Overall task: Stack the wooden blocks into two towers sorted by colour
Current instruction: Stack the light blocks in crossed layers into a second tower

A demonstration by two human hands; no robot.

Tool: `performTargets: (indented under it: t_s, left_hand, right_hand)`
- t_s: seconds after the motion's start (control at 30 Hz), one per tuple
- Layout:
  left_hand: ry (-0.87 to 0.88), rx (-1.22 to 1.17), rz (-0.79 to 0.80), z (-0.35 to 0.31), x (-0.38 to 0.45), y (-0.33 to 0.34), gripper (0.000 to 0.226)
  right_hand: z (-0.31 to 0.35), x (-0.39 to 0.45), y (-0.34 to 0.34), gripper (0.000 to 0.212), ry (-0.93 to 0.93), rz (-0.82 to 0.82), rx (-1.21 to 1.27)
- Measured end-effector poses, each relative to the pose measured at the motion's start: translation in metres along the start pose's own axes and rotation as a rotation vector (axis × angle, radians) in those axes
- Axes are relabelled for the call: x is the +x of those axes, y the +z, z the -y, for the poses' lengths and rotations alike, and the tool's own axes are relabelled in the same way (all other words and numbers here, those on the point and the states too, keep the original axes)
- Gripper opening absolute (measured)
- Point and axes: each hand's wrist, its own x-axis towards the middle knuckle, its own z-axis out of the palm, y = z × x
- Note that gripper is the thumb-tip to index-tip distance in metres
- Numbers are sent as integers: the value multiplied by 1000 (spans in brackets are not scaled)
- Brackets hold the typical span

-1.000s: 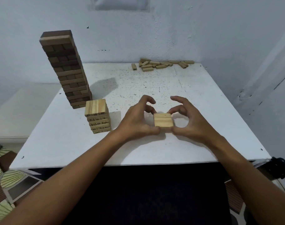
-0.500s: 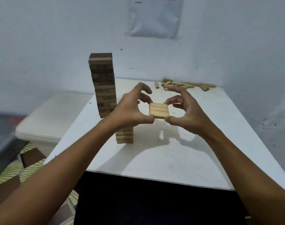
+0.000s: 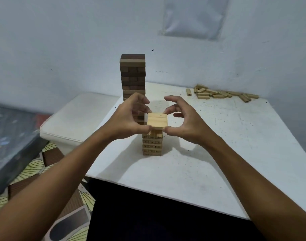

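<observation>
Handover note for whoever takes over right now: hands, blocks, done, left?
Left hand and right hand pinch a layer of light blocks from opposite sides, just above the light tower; whether it has touched down, I cannot tell.
Dark tower stands tall behind, near the far left of the white table.
Loose light blocks lie along the far edge by the wall.
Done: dark tower looks complete; light tower has several layers.
Left: seat this layer, then stack the loose pile.

A flat layer of light blocks [image 3: 157,120] is pinched between left hand [image 3: 129,119] and right hand [image 3: 185,122], just above the short light tower [image 3: 152,144]. Dark tower [image 3: 133,79] stands behind; loose blocks [image 3: 221,93] lie at the surface [image 3: 218,153] far edge.
</observation>
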Motion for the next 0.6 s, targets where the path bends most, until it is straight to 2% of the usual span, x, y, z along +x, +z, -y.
performTargets:
  t_s: [0.17,0.6]
  left_hand:
    - [-5,-32,10,12,-4,-2,70]
    - [-21,-104,13,21,-10,-1,65]
  right_hand:
    - [-5,2,7,81,15,14,-9]
    - [-10,2,14,82,14,30,-28]
